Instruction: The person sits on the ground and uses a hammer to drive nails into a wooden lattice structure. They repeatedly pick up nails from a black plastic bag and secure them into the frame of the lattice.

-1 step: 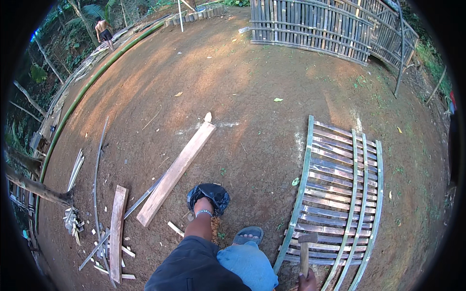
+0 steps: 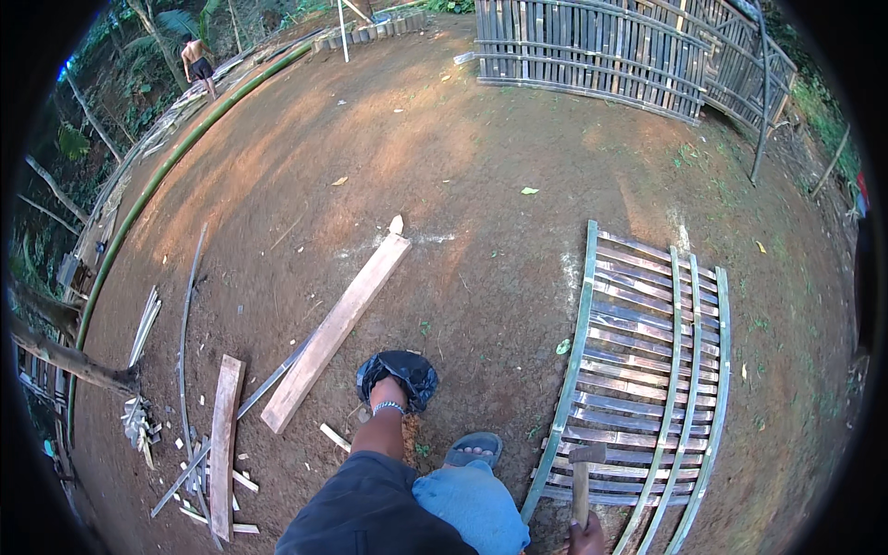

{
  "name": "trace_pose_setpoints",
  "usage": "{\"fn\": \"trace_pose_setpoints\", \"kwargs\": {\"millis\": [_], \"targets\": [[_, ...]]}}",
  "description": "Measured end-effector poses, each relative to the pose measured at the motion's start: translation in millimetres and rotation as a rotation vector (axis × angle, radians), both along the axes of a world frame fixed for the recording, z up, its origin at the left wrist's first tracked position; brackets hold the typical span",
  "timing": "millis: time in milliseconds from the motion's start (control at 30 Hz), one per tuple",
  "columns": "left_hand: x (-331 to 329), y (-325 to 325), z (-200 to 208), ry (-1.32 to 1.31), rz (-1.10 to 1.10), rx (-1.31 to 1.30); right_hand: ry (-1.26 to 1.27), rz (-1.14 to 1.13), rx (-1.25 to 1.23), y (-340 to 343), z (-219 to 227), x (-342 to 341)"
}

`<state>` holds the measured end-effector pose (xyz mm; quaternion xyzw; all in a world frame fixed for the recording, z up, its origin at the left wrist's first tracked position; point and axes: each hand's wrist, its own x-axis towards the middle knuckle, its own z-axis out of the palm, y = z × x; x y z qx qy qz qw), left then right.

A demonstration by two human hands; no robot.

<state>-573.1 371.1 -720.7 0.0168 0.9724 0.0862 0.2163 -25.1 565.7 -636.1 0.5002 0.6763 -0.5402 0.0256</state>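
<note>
My right hand (image 2: 585, 537) comes in at the lower edge, its fingers wrapped round the wooden handle of a hammer (image 2: 581, 488). The hammer stands upright with its head up, over the lower left part of a slatted bamboo panel (image 2: 668, 370). Whether it touches the panel I cannot tell. Green lengthwise strips and many thin cross slats make up this panel, which lies on the ground to my right. My left hand is out of view.
Two wooden planks (image 2: 335, 333) (image 2: 225, 444) lie to the left, among thin strips and wood offcuts (image 2: 244, 480). A long green bamboo pole (image 2: 176, 153) runs along the left edge. Bamboo fence panels (image 2: 592, 57) stand at the far right. A person (image 2: 198, 67) is far off at the upper left.
</note>
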Motion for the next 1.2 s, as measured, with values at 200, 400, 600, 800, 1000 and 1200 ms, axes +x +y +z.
{"fn": "trace_pose_setpoints", "kwargs": {"millis": [200,400,600,800,1000,1200], "targets": [[6,6,-1,0.048,-0.039,-0.005,0.045,-0.3,-0.283,4,11,-15],[-4,5,9,0.225,-0.074,0.135,-0.041,-0.186,-0.183,24,24,-27],[-7,-13,-16,0.291,-0.188,0.21,-0.065,-0.353,-0.267,58,32,-20],[-18,-33,-12,0.268,-0.109,0.514,-0.048,-0.347,-0.144,96,58,-27],[-16,-40,9,0.103,0.109,0.96,-0.055,-0.421,0.006,131,84,-23],[-34,-45,58,0.118,0.038,1.009,-0.066,-0.474,0.017,147,86,-6]]}}
